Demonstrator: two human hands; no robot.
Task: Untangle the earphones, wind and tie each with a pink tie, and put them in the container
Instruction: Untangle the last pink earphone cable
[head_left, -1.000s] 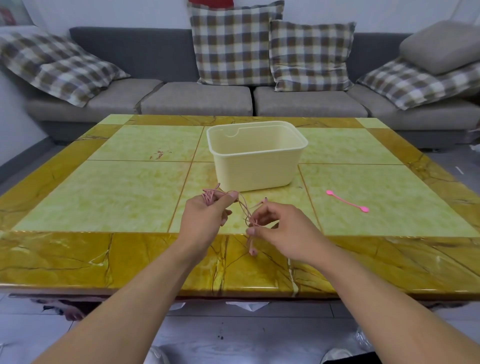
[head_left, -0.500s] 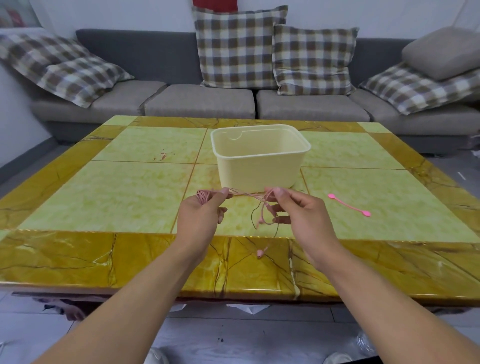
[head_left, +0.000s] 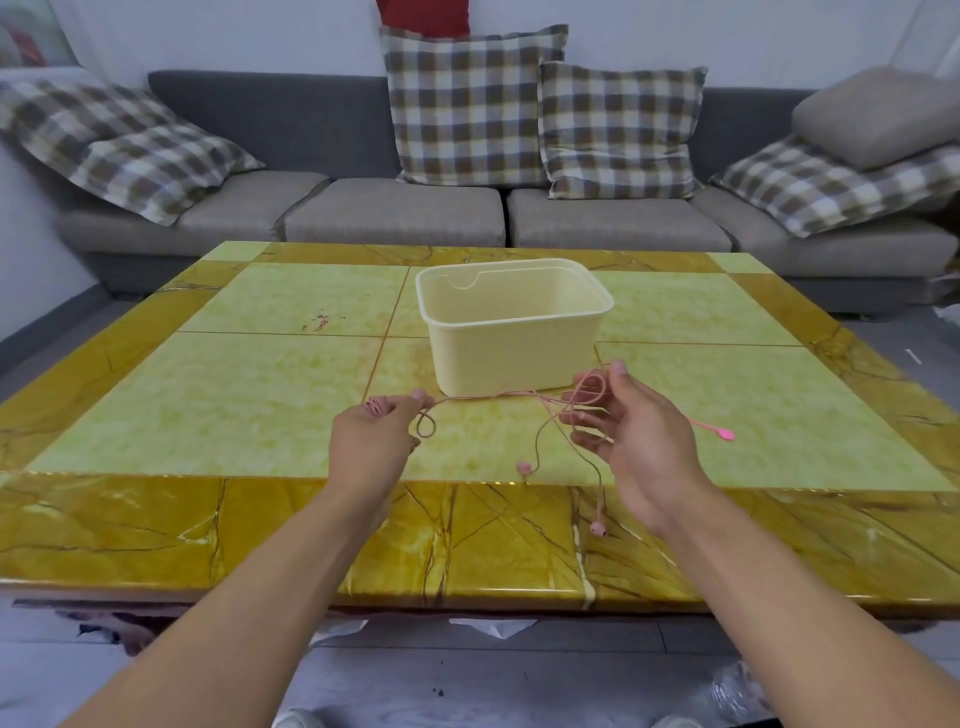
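L hand (head_left: 371, 434) pinches the wound bundle (head_left: 375, 404) of pink cord betw. thumb & forefinger, other fingers curled round it. R hand (head_left: 636, 431) is half open, palm up, w/ a loop of cord (head_left: 589, 387) draped over its fingers & thumb tip pressing it at the top. A straight run of cord spans from hand to hand, just in front of the box (head_left: 514, 325).

Change vs half a sec ago: hands were close together near centre; now R hand has swung out right & a bit far, so the cord betw. them is drawn out long & nearly taut. A small loop (head_left: 426, 427) hangs just right of L hand. Two earbuds dangle below R hand: one (head_left: 524, 468) over the green tile, one (head_left: 597, 529) lower, over the worktop's (head_left: 208, 415) near amber border.

Meaning for task: judged as the untangle/wind stage for this earphone; pulling apart straightens the free length, so winding onto L bundle can go on. Small loop may still be a snag; can't tell if it's a knot. Tie step not started: pink tie (head_left: 714, 429) lies on the worktop right of R hand, partly hidden by it. No earphones visible in the box from this angle.
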